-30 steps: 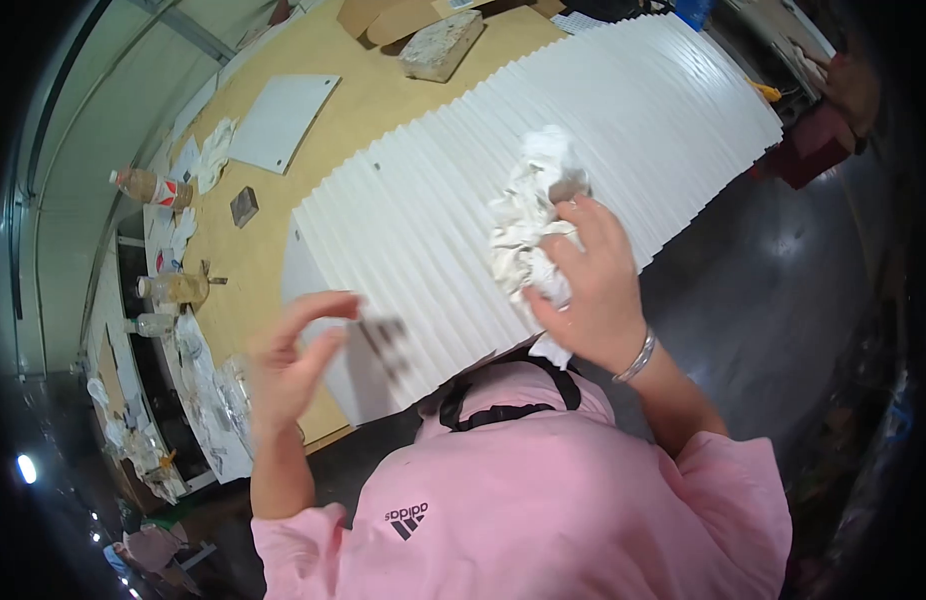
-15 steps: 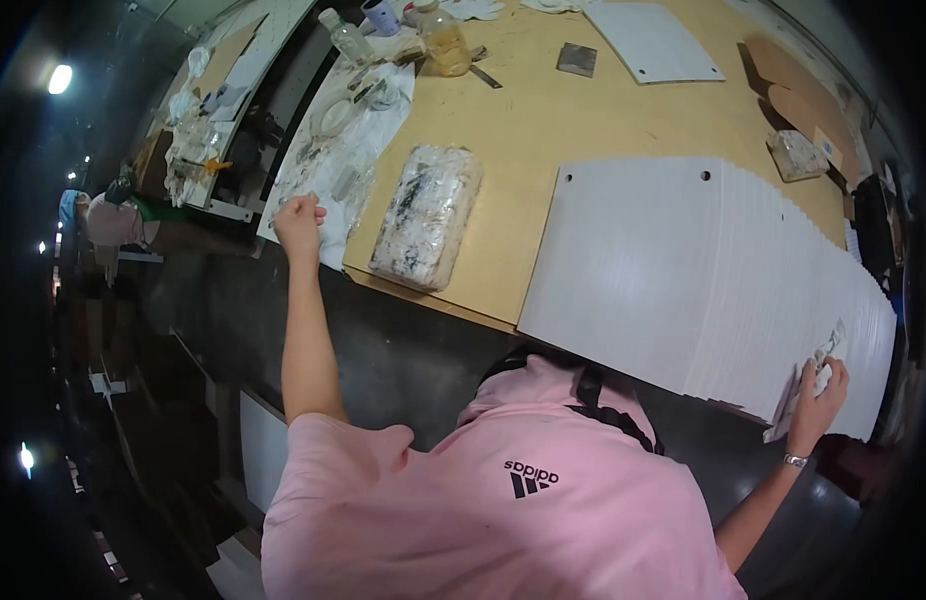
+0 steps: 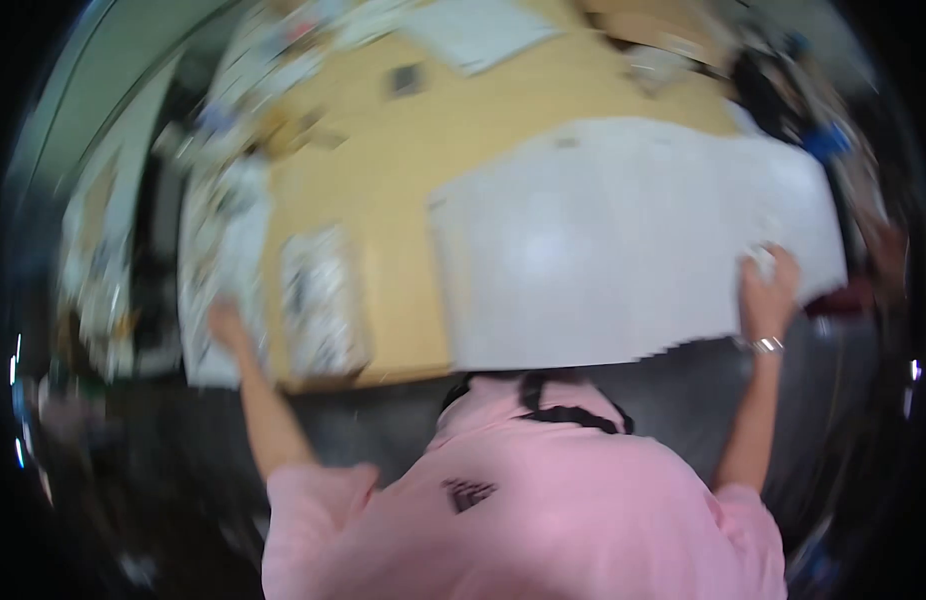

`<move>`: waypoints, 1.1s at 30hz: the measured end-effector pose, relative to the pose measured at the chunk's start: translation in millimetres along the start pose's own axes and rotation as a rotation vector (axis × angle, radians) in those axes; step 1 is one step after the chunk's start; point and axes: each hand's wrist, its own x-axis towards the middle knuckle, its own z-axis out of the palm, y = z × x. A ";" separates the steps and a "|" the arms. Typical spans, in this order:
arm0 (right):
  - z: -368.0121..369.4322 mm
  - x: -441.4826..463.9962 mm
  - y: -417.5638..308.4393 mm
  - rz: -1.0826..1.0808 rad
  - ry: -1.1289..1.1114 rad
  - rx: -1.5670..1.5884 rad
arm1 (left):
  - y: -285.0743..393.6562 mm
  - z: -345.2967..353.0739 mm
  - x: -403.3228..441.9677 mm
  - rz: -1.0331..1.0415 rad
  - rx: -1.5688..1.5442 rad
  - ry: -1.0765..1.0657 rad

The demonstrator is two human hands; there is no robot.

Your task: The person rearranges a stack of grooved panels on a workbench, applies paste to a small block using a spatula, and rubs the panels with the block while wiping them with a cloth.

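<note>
Motion blurs the whole view. At the right, my right hand (image 3: 770,295) is closed on a crumpled white cloth (image 3: 760,260), touching a fanned stack of white panels (image 3: 543,260). The panels overlap along the table's near edge, with small dark holes near their far side. Over on the left, my left hand (image 3: 224,322) is curled into a compact, smeared shape above a littered white sheet (image 3: 245,215). Whatever it holds, if anything, cannot be made out. A plastic-wrapped block (image 3: 323,300) with dark smudges lies just right of that hand.
The yellow table (image 3: 383,160) carries a small dark square (image 3: 405,80) and another white panel (image 3: 478,35) farther back. Blurred bottles (image 3: 280,130) stand at the far left. Brown cardboard (image 3: 668,25) and a small wrapped block (image 3: 655,66) lie at the far right.
The view has swung, shifting the table and its things leftward in the picture. My right hand, still with the cloth, shows farther up the panels; my left hand remains by the littered sheet.
</note>
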 end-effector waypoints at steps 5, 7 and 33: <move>-9.6 3.6 -2.1 -0.035 0.093 0.032 | 245.1 -97.8 42.9 -0.092 -0.730 -0.198; -11.1 3.8 -0.2 -0.046 0.106 0.049 | 354.4 -118.8 36.5 0.100 -0.908 -0.301; -40.2 -26.0 62.3 -0.107 0.016 0.433 | 898.0 -171.3 -194.4 1.741 -1.039 -0.752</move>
